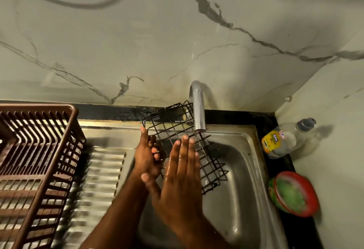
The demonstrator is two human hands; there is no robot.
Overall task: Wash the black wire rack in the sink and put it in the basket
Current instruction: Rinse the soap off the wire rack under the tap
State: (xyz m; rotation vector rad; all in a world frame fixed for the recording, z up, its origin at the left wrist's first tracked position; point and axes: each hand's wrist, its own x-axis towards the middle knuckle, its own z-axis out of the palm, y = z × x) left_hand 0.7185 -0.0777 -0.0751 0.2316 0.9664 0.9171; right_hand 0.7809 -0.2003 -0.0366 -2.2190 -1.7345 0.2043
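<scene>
Rack (183, 144) held tilted over the sink (236, 170), under the tap (198, 109). Left hand (147, 156) is curled round its left edge; right hand (181, 172) lies flat on the wires, fingers straight. Judged light, stiff, wet and slippery; best gripped by the frame edge. Basket (74, 122) sits left.
</scene>
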